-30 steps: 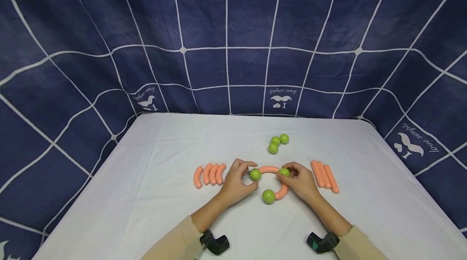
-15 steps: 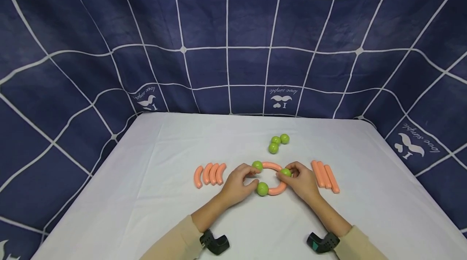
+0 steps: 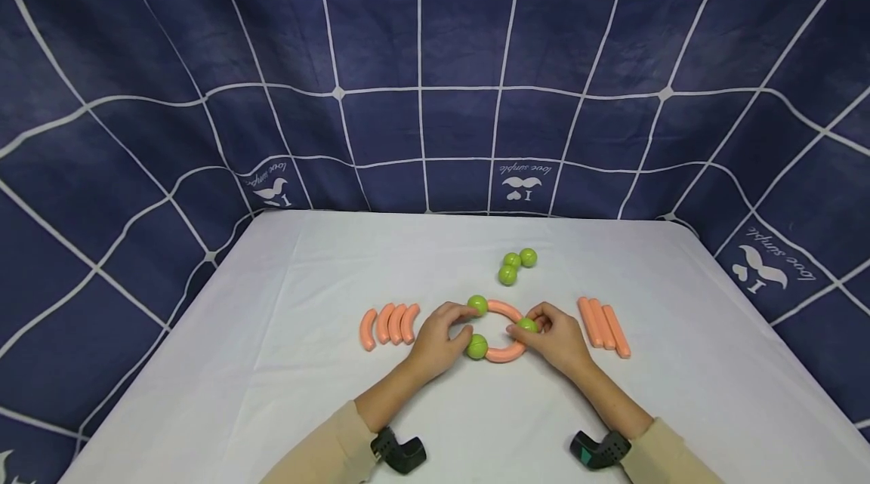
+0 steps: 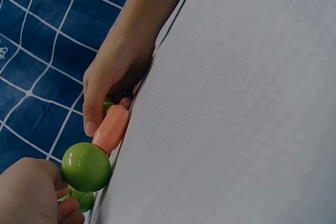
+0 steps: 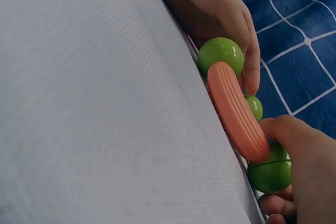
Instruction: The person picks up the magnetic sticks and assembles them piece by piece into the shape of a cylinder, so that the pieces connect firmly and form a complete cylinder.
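A half-ring of two curved orange rods and three green balls lies between the hands. My right hand (image 3: 559,334) pinches the right-hand ball (image 3: 527,326), where the far curved rod (image 3: 505,309) and the near curved rod (image 3: 504,355) meet. My left hand (image 3: 436,337) is spread at the half-ring's two loose ends. Its thumb is right at the near ball (image 3: 477,346), its forefinger at the far ball (image 3: 478,306). In the right wrist view the grooved near rod (image 5: 237,111) joins the near ball to the pinched ball (image 5: 270,169).
Several curved orange rods (image 3: 396,323) lie in a row left of the left hand. Three straight orange rods (image 3: 602,324) lie on the right. Three loose green balls (image 3: 507,275) sit farther back on the white tablecloth (image 3: 326,265). A dark blue curtain (image 3: 381,121) encloses the table.
The near rod and its ball swung leftward, and the far ball moved away from me, past the left forefinger. The right hand kept its pinch; the left thumb now meets the near ball.
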A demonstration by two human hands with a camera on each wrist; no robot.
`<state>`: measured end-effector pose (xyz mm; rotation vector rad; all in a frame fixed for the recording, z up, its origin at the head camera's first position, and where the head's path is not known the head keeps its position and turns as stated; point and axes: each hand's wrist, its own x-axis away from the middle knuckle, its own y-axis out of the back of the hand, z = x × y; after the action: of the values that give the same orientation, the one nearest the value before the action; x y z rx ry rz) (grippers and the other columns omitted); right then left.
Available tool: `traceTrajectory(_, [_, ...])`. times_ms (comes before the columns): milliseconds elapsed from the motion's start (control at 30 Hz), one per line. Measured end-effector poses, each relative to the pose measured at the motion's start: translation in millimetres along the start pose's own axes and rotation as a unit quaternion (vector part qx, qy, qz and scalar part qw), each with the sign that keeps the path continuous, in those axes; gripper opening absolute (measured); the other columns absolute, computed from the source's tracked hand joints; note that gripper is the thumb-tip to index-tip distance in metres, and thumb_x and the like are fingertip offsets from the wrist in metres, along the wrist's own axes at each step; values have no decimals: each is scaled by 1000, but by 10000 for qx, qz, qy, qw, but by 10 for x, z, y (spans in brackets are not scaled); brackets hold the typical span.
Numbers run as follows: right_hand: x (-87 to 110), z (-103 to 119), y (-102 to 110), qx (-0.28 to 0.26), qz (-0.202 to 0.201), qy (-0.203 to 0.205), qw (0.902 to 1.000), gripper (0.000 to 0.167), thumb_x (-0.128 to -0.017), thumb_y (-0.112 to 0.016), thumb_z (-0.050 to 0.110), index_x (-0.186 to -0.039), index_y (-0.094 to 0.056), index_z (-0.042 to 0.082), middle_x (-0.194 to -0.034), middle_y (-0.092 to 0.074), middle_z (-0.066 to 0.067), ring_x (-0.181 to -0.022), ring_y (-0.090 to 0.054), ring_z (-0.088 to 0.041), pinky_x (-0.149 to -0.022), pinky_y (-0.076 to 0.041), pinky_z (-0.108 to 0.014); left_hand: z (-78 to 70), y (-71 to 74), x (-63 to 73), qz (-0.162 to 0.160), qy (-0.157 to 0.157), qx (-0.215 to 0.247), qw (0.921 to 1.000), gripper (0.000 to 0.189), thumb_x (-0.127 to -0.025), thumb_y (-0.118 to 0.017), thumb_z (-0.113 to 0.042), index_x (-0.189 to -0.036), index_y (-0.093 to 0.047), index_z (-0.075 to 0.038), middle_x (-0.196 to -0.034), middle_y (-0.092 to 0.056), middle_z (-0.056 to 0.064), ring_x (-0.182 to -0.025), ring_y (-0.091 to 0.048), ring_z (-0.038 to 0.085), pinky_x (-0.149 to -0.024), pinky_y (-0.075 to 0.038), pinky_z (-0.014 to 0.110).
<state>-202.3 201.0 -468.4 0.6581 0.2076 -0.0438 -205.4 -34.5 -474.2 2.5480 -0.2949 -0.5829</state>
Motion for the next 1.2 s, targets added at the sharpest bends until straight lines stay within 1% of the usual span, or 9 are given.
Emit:
traceTrajectory(167, [3, -3, -7, 83, -35, 82, 9999, 34, -76, -83, 35, -85, -63, 9, -68, -49, 2, -59, -42, -10, -52, -34, -23, -3, 5, 2, -5, 15, 10, 10000, 29, -90, -59, -8, -117, -66, -7, -113, -62, 2, -109, -59, 17, -95, -47, 35])
traceTrajectory(400, [8, -6, -17, 94, 1, -11, 10000, 34, -76, -83, 35, -86, -64, 10, -67, -49, 2, -58, -42, -10, -53, -34, -24, -18, 14, 13, -27, -7, 113, 9999, 29, -88, -58, -5, -115, -67, -7, -111, -62, 2, -106, -60, 18, -93, -48, 34])
traceTrajectory(567, [16, 4, -12, 85, 29, -17, 10000, 34, -77, -83, 36, -86, -64, 9, -67, -49, 2, -58, -43, -9, -52, -35, -24, -21, 15, 17, -36, -11, 77, 10000, 31, -86, -58, -5, -115, -66, -6, -111, -61, 2, -104, -59, 19, -93, -47, 35])
traceTrajectory(767, [8, -14, -2, 26, 12, -24, 10000, 32, -76, -83, 33, -85, -64, 10, -67, -50, 1, -58, -43, -10, -52, -35, -23, -35, 17, -8, 8, -20, -1, 10000, 31, -84, -59, -6, -114, -66, -7, -110, -61, 2, -100, -59, 18, -89, -48, 33])
traceTrajectory(867, [8, -19, 2, -1, 15, -105, 9999, 32, -76, -84, 33, -85, -64, 10, -67, -50, 1, -58, -44, -10, -53, -35, -23, -70, 43, -21, 181, 127, -187, 9996, 32, -86, -59, -10, -118, -64, -9, -112, -61, 2, -99, -59, 17, -87, -49, 33])
traceTrajectory(933, [6, -16, 2, -31, 60, -142, 9999, 32, -76, -84, 33, -85, -64, 9, -68, -51, 1, -59, -45, -11, -53, -36, -22, -106, 86, -27, 286, 237, -333, 9988, 33, -88, -59, -12, -120, -63, -9, -113, -60, 2, -98, -60, 17, -85, -50, 34])
traceTrajectory(1000, [1, -9, 6, -53, 86, -138, 9999, 34, -77, -83, 35, -86, -64, 8, -68, -51, 1, -59, -45, -11, -53, -36, -23, -143, 143, -40, 323, 259, -500, 9979, 32, -88, -60, -13, -120, -63, -9, -111, -60, 3, -96, -60, 17, -82, -50, 33])
traceTrajectory(1100, [-1, 0, -9, -29, 99, -101, 9999, 34, -77, -82, 35, -87, -64, 8, -68, -51, 1, -59, -44, -12, -53, -36, -23, -177, 268, -42, 208, 154, -861, 9960, 26, -87, -62, -11, -112, -67, -8, -97, -60, 1, -83, -58, 14, -71, -49, 28])
traceTrajectory(1200, [1, -4, -12, 56, 41, -56, 10000, 33, -77, -82, 34, -86, -65, 8, -68, -51, 1, -59, -44, -11, -53, -35, -23, -182, 405, -41, -36, 39, -1459, 9893, 16, -84, -64, -7, -98, -70, -7, -81, -55, -3, -69, -52, 11, -60, -45, 23])
